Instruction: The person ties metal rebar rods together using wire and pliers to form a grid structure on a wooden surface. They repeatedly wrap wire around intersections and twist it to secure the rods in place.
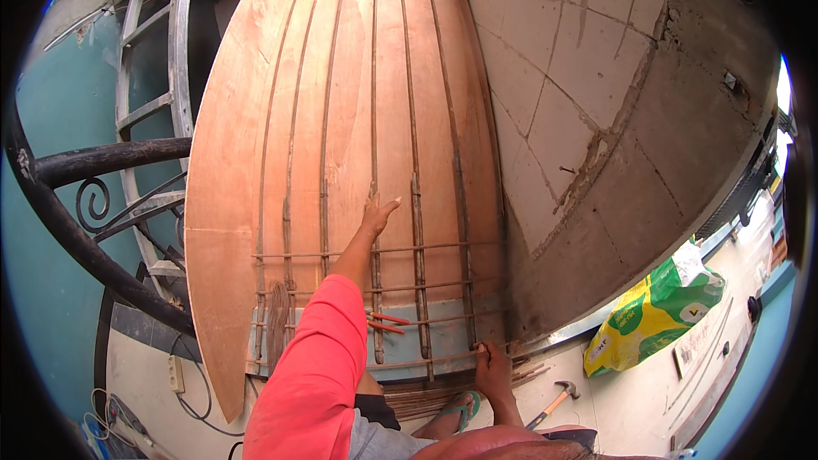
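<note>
Long, thin steel reinforcing bars (375,77) run lengthwise over a large curved plywood sheet (230,119), with several thinner rods (392,247) lying across their near ends. My left hand (379,215) reaches forward over the sheet, its thumb spread, fingers touching a middle lengthwise bar. At the near right corner of the grid, my right hand (492,368) is closed around the nearest cross rod (443,359), beside the end of a lengthwise bar. Red-handled pliers (389,321) rest on the grid below my left hand. A bundle of thin wire (278,324) hangs over the cross rods beside my left sleeve.
At left stand a metal ladder (177,51) and a black curved railing (102,277). A hammer (554,402) lies on the floor near a green and yellow sack (652,315). More rods (426,405) lie near my sandaled foot. A cement-edged wall (630,179) rises at right.
</note>
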Motion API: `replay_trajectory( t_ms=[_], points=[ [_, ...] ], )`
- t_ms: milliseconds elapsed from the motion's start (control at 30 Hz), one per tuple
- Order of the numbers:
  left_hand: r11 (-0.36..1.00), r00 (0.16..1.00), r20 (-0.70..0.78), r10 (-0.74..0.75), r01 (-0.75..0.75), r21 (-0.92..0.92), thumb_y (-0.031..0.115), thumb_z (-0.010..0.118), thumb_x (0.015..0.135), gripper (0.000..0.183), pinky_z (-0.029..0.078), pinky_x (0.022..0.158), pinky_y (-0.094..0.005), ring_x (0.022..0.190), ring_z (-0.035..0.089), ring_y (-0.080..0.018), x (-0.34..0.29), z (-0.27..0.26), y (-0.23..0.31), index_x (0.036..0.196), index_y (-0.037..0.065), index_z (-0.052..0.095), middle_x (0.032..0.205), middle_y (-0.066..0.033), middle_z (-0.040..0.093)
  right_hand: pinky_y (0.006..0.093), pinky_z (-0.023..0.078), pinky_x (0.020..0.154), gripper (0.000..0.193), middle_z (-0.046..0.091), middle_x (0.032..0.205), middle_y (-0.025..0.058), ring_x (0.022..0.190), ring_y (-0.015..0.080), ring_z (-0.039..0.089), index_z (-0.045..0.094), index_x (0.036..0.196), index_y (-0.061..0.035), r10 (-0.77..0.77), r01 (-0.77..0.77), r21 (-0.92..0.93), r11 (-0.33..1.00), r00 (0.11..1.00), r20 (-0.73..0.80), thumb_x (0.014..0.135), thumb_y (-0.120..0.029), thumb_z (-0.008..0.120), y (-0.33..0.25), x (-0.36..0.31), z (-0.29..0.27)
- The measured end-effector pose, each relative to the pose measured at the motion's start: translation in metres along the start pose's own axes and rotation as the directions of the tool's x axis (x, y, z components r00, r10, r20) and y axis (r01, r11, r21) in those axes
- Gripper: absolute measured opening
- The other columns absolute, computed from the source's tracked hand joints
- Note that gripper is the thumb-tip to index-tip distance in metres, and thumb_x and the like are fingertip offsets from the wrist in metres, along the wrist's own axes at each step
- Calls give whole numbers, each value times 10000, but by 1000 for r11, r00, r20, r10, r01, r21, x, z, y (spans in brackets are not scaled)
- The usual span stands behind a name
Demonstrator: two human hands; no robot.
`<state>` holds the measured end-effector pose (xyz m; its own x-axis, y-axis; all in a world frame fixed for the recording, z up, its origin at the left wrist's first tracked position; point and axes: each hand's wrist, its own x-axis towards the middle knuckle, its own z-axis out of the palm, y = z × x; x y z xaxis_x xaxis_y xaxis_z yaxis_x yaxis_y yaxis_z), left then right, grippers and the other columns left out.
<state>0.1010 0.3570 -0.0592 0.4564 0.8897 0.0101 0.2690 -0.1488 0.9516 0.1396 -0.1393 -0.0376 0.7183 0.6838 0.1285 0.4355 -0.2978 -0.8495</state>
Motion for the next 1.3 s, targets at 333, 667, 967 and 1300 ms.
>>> replay_trajectory(
  t_ms=[333,667,967,1300],
  points=[
    [997,999,-21,48,-47,54,630,759,788,1129,180,1261,-482,1555,163,-453,2,2,-11,1547,-96,345,1606,-387,256,409,516,710,261,678,829,241,765,349,695,699,1090,-4,-3,3,-36,999,1000,10,1040,-188,521,-7,-1,-11],
    [881,996,79,43,-75,467,536,693,906,790,428,1136,-457,1340,548,-397,-20,-27,54,1469,6,530,1431,-238,589,276,364,550,265,496,661,-17,587,76,438,679,1115,-31,60,-53,283,958,998,-16,1095,-208,483,-20,2,-18],
    [960,525,818,234,-259,-109,465,491,1085,614,481,1070,-362,1253,627,-225,-186,24,206,1492,5,502,1362,-159,663,234,314,544,278,445,674,-62,594,31,364,676,1104,-50,-22,44,437,899,998,-54,1113,-244,478,-95,32,-34],
    [944,560,768,311,-87,-318,327,456,1119,493,530,1060,-349,1170,680,-210,-287,13,243,1487,0,491,1243,-133,719,221,279,498,264,397,664,-62,560,40,356,623,1047,-81,10,-274,726,630,938,345,1119,-283,469,-137,6,-34]
  ],
)
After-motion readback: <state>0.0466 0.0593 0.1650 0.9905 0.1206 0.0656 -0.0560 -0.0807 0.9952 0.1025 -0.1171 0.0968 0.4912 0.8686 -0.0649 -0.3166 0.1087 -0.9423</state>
